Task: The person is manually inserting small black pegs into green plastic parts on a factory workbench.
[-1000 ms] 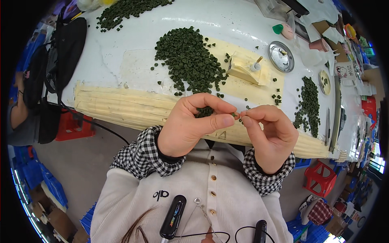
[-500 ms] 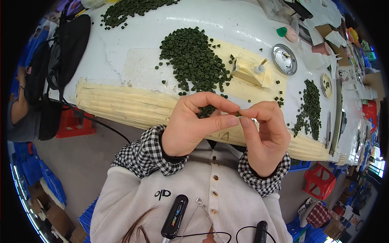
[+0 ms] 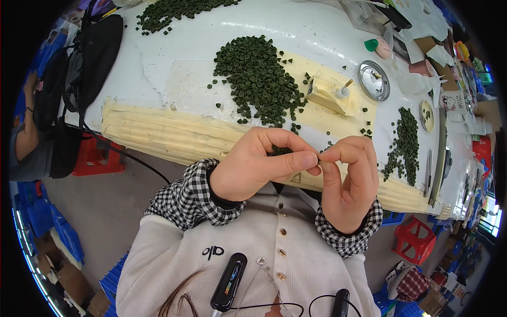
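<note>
Just in front of the table edge, my left hand and my right hand meet fingertip to fingertip. Both are closed in a thumb-and-forefinger pinch around a small dark green piece, which the fingers almost wholly hide. Behind them on the table lies a large heap of small dark green cup-shaped pieces. To its right stands a cream taped block with a short white post and a thin peg on top. A few loose green pieces lie round the block.
More green pieces form a far-left pile and a right-hand pile. A round metal lid, a small cream dish and tweezers lie at the right. A black bag sits at the left, near another person's arm.
My joined fingertips have shifted slightly right and toward me, still pinching. The left fingers are drawn closer together round the piece. The whole view has shifted a little.
</note>
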`<state>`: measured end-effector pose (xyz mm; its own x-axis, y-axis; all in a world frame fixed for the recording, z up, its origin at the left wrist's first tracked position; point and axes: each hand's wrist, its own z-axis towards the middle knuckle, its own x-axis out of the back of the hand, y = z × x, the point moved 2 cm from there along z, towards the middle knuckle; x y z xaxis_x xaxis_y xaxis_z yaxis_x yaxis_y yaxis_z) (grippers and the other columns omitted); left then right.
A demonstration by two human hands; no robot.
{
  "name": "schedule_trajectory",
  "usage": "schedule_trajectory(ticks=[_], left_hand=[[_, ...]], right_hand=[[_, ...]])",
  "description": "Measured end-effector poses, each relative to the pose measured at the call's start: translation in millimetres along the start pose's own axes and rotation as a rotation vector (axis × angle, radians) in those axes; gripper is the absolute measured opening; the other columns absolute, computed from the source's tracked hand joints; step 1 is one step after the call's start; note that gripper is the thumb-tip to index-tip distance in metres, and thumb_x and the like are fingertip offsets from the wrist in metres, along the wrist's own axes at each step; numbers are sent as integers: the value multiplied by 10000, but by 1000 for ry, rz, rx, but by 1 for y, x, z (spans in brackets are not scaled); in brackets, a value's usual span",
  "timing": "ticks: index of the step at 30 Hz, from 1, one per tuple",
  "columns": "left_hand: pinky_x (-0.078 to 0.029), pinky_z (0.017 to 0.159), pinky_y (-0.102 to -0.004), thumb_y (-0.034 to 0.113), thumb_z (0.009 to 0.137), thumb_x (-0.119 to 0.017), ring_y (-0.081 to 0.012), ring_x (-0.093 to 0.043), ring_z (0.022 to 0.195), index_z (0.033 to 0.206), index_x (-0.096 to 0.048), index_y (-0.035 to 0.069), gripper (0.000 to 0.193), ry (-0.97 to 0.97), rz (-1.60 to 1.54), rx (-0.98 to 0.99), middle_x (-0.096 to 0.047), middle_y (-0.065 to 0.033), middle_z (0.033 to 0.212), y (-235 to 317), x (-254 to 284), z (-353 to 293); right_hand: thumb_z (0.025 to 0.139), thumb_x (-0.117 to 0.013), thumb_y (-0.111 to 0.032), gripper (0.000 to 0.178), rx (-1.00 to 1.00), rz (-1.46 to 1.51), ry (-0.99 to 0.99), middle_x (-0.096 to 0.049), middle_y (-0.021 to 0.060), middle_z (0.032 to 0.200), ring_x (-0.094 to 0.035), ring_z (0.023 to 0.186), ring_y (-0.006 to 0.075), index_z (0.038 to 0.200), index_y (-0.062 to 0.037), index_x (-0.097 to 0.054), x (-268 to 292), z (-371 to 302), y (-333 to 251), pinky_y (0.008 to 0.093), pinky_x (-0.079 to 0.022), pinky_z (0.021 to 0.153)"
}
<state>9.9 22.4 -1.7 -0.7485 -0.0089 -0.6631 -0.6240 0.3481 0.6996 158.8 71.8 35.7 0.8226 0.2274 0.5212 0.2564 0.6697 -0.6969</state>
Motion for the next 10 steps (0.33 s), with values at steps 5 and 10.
schedule_trajectory(ticks=[5, 10], left_hand=[[-444, 630, -195, -5, 815, -630, -71, -557, 704, 933, -627, -4, 118, 62, 108, -130, -656, -79, 869, -1, -1, 1], [-480, 775, -236, -36, 792, -638, -106, -600, 831, 918, -634, 11, 134, 124, 354, -312, -654, -76, 897, 3, 0, -1]], right_hand=[[706, -660, 78, 173, -11, -4, 26, -546, 110, 803, -551, 715, 211, 850, 0, -605, 1, -1, -3, 265, -448, 599], [738, -667, 56, 157, -212, 252, 102, -572, 85, 823, -562, 776, 191, 866, -22, -624, -8, -7, 2, 256, -448, 684]])
